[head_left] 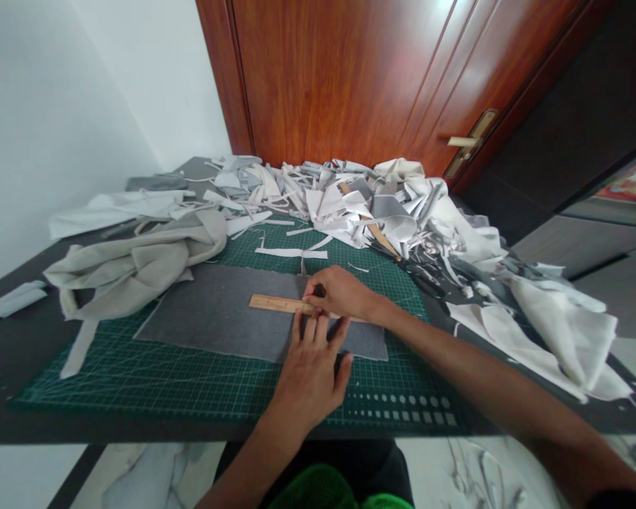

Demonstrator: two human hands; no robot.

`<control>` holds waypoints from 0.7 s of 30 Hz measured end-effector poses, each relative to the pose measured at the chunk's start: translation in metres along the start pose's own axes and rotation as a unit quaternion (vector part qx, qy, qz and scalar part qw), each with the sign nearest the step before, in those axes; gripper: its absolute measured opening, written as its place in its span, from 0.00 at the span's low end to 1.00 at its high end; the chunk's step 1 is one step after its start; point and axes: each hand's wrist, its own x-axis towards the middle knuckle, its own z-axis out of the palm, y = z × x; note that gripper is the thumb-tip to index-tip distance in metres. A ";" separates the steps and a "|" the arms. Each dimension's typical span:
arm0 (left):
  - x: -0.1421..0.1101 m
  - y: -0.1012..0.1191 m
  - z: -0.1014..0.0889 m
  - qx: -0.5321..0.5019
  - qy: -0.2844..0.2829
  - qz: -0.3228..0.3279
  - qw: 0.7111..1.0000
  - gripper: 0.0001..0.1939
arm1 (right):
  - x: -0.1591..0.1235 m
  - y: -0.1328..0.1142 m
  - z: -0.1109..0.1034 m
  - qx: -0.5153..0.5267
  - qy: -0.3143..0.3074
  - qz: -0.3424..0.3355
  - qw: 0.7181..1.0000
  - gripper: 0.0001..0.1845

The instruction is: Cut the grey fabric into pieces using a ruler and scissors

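Ideally, we keep the ruler point(274, 303) flat on the cloth point(212, 318), left hand point(312, 364) spread, right hand point(344, 293) curled over it; what it pinches, we cannot tell.

No legible text or numbers.

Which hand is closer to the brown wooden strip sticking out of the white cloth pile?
Right. In the picture, the right hand is below and left of the brown wooden strip; the left hand is lower and farther away.
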 end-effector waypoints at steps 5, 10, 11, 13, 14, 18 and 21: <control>0.000 0.000 -0.001 0.000 -0.002 -0.001 1.000 0.28 | -0.005 0.001 -0.004 -0.006 -0.003 0.001 1.000 0.05; 0.000 0.000 -0.001 0.000 -0.009 -0.001 1.000 0.28 | -0.008 0.003 -0.007 -0.006 -0.009 0.003 1.000 0.06; 0.000 0.000 -0.001 0.001 -0.009 -0.001 1.000 0.28 | -0.008 0.003 -0.006 -0.007 -0.007 0.003 1.000 0.06; 0.001 0.000 0.000 0.002 -0.007 0.001 1.000 0.28 | -0.007 0.003 -0.004 -0.006 0.000 0.003 1.000 0.06; 0.001 0.000 0.000 0.002 -0.004 0.001 1.000 0.28 | -0.006 0.003 -0.003 -0.007 0.003 0.002 1.000 0.06; 0.002 0.000 0.000 -0.002 0.000 0.001 1.000 0.27 | -0.003 0.005 0.004 -0.021 0.023 -0.009 0.999 0.06; 0.002 0.000 -0.001 -0.003 -0.003 -0.002 1.000 0.26 | -0.002 0.006 0.009 -0.035 0.040 -0.024 0.998 0.06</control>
